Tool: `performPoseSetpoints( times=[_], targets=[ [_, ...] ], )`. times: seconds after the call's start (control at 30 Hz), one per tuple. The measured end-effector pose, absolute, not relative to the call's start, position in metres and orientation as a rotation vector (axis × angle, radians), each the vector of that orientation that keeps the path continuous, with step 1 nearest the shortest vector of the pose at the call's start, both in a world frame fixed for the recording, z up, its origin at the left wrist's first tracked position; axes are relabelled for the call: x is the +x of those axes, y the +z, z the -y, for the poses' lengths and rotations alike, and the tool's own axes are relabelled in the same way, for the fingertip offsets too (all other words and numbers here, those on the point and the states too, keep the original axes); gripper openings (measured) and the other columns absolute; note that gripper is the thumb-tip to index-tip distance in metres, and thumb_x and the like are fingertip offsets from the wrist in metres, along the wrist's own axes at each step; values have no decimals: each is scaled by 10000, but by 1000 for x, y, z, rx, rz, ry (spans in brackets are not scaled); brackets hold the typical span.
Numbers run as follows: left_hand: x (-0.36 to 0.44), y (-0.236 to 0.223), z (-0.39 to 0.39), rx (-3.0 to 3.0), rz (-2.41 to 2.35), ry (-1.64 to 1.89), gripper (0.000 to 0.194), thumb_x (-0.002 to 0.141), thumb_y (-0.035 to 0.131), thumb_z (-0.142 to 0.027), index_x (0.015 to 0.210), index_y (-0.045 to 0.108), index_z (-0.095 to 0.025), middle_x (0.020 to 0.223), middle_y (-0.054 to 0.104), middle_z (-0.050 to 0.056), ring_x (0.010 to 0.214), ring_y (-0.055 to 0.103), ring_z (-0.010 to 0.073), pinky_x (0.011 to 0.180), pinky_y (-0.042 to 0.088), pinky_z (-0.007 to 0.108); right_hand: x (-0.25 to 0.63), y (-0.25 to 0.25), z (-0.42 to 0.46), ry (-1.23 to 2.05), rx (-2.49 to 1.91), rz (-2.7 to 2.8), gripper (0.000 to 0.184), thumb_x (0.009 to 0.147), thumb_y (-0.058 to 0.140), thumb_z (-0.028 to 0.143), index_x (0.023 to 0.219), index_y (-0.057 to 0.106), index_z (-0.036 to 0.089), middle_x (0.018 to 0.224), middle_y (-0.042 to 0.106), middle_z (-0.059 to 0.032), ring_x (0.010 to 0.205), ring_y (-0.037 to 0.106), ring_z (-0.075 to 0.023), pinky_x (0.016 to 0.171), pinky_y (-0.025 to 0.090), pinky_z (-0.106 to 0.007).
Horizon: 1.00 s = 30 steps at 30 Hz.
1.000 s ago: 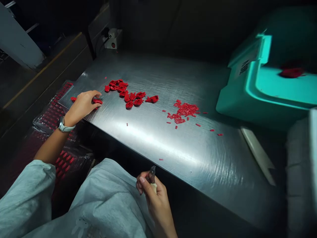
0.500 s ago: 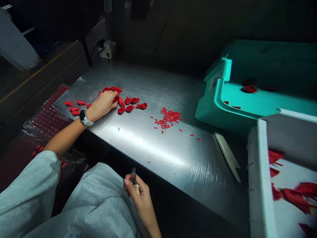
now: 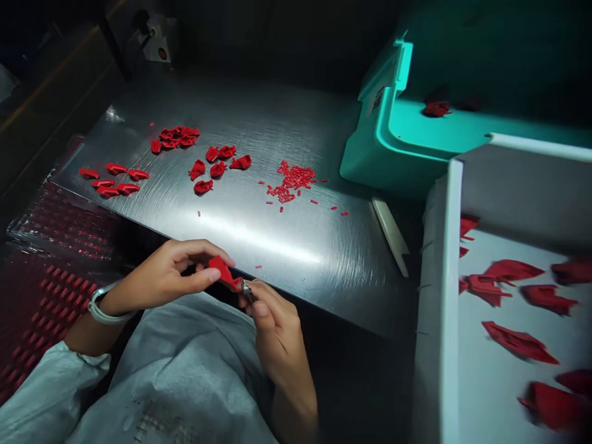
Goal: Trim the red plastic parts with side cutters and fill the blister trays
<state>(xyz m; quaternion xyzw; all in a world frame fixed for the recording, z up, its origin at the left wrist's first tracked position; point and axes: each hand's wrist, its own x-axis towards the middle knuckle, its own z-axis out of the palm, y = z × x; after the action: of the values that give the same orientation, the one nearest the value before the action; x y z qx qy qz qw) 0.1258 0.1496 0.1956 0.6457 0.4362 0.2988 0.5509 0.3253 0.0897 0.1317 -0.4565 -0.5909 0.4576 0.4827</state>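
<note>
My left hand (image 3: 161,277) pinches a red moulded plastic part (image 3: 221,272) between thumb and fingers, just off the near edge of the steel table (image 3: 231,228). My right hand (image 3: 275,327) holds small metal nippers (image 3: 246,291), whose tip touches the red part's lower end. Several similar red parts (image 3: 176,137) lie on the table to the far left of my hands. A heap of tiny red plastic bits (image 3: 291,182) sits further right, out of reach of both fingertips.
A white tray (image 3: 439,296) holding red parts stands at the right. Behind it is a teal bin (image 3: 393,117) with red pieces inside. A cream strip (image 3: 391,234) lies by the table's right side. A plastic tray of red parts (image 3: 60,228) sits low at the left.
My left hand has left the table's red pile and come to my right hand, holding a red part. The view has turned left, bringing the white tray further in.
</note>
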Motion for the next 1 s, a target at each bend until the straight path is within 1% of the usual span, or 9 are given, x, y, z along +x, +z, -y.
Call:
performPoseSetpoints(
  times=[0.1,0.23,0.47,0.67,0.77,0.8,0.87,0.97,1.0],
  targets=[
    [131,195,-149,1528,-971,654,141,913,710,-262,980,804,-182,869,791,67,705,696,153,633,542,221,326,134,-84,1226,-1047,1394,552,1096,433,570,743,643,201,670,545,-2,630,556,-160,595,454,-273],
    [133,198,-148,1543,-931,630,141,924,709,-271,979,797,-175,886,789,64,748,697,155,672,538,229,328,135,-77,1342,-990,1339,552,1097,432,577,792,690,197,654,547,0,605,524,-156,565,397,-281],
    [136,199,-141,1481,-994,577,190,937,687,-312,970,777,-149,906,782,69,760,673,149,675,520,238,331,133,-72,1445,-930,1285,542,1090,450,581,849,750,200,679,571,-7,610,517,-156,574,390,-285],
    [135,201,-138,1540,-1029,595,163,920,720,-300,919,791,-153,865,786,50,753,681,142,682,506,233,330,134,-71,1448,-953,1321,550,1085,458,589,777,689,196,669,574,-5,596,498,-152,575,394,-286],
    [134,202,-136,1594,-1040,589,158,911,751,-305,900,791,-152,859,789,46,758,696,145,701,527,234,329,134,-70,1478,-920,1314,551,1089,460,580,754,658,191,669,567,0,601,495,-141,576,390,-275],
    [133,200,-135,1614,-1039,594,159,910,763,-309,917,791,-153,866,791,45,770,706,147,721,539,236,328,133,-69,1499,-910,1302,548,1089,462,580,764,665,189,669,566,2,601,495,-139,574,388,-272],
    [131,196,-132,1675,-1036,629,230,907,782,-334,1068,779,-170,893,795,42,803,726,153,768,561,243,327,131,-68,1554,-892,1257,550,1087,460,590,792,693,188,661,558,5,590,489,-136,565,384,-271],
    [128,188,-127,1916,-988,815,558,852,842,-377,1358,660,-229,1099,789,74,979,743,192,862,586,281,324,128,-68,1647,-872,1153,567,1073,467,619,800,715,187,651,552,5,579,485,-135,554,387,-268],
    [127,186,-126,2035,-958,889,574,851,844,-359,1378,644,-248,1172,773,85,1040,737,203,891,590,296,324,128,-68,1678,-867,1122,572,1065,475,631,800,716,186,649,554,5,576,486,-134,550,390,-266]
  ],
)
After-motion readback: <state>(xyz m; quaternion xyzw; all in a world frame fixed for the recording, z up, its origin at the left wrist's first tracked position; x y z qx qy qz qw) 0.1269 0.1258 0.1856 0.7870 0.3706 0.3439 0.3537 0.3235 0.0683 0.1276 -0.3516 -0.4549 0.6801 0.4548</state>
